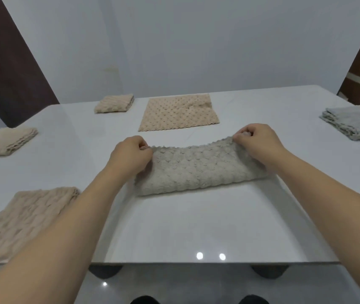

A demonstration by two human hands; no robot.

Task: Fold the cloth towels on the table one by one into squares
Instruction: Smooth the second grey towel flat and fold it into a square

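Note:
A grey-beige bumpy towel (198, 170) lies in the middle of the white table (196, 227), doubled over into a long band. My left hand (130, 155) pinches its far left corner. Its far right corner is pinched by my right hand (257, 139), which holds that edge slightly off the table. Beyond it a beige dotted towel (179, 111) lies spread flat. Folded beige towels sit at the far left (114, 103), at the left edge (6, 140) and at the near left (23, 220). A folded grey towel (354, 121) rests at the right.
The table's near edge (214, 262) runs just in front of me, with dark chair tops and my shoes below it. A pale wall stands behind the table, with dark brown panels at both sides.

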